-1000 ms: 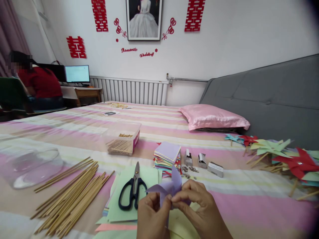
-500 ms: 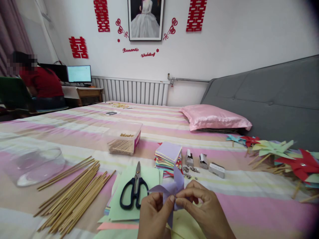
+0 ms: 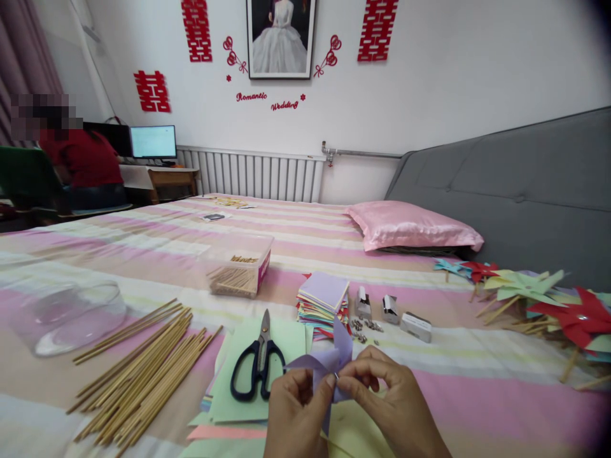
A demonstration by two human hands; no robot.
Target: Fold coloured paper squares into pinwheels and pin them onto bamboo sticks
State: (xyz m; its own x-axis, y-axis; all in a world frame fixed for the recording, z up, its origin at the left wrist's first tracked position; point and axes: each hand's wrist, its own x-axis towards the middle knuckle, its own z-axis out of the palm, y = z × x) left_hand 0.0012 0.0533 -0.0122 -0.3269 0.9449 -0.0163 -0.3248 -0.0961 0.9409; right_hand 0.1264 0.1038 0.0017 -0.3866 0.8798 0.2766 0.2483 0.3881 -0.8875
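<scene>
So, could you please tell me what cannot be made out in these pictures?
Purple paper: centre partly hidden by the left grip and right grip, head view.
Metal bits: too small to count, head view.
Framed picture: top cut off by the upper edge, head view.
Pinwheels: some cut off by the right edge, head view.

A lilac paper pinwheel (image 3: 329, 364), its blades fanning up, left and down, is held raised at the near middle, a tiny shiny metal fastener (image 3: 337, 375) at its hub.
</scene>
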